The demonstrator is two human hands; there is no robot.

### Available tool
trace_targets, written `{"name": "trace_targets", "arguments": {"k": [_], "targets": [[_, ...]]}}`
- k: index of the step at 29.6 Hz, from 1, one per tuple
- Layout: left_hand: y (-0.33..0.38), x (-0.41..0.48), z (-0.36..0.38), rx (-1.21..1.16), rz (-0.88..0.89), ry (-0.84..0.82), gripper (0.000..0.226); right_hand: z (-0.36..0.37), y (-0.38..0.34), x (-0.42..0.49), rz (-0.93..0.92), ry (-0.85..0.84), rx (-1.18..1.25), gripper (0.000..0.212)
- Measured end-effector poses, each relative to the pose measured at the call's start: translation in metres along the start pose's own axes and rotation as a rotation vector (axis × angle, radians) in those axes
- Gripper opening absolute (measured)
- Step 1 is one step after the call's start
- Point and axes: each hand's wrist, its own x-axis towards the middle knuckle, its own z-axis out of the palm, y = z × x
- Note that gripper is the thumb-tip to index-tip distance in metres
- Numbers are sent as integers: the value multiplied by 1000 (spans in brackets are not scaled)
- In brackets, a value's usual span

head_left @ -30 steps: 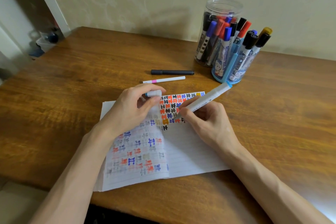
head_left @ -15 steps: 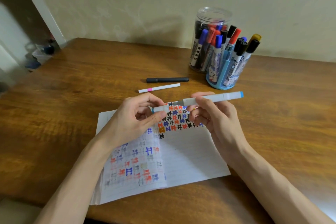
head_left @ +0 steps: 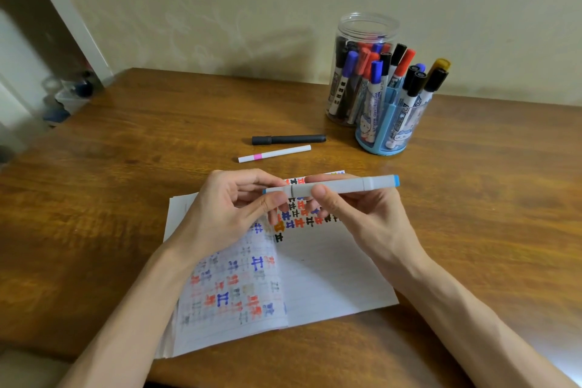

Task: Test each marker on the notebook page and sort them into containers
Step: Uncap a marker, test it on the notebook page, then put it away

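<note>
Right hand (head_left: 374, 220) pinching marker (head_left: 346, 187), crosswise, probably capped

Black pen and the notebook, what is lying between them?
A thin white pen with a pink band, on the table, in the head view.

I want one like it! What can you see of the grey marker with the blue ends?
The marker is pale grey, plastic-looking, with a blue tip at each end and both caps seemingly on. It is held level above the notebook: the left hand pinches its left cap, the right hand pinches its barrel.
</note>
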Motion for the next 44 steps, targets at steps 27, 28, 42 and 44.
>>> {"name": "trace_targets", "arguments": {"k": [27,28,42,44], "targets": [[3,4,-7,-221,-138,132,19,-18,4,15,117,92,133,30],[5,3,-8,-248,-138,154,20,-18,2,14,103,71,71,27],[37,-100,-106,-110,-99,563,29,94,-21,18,-322,-419,-639,28],[32,-131,-119,-98,-102,609,25,122,-20,15,-366,-491,-618,27]]}}
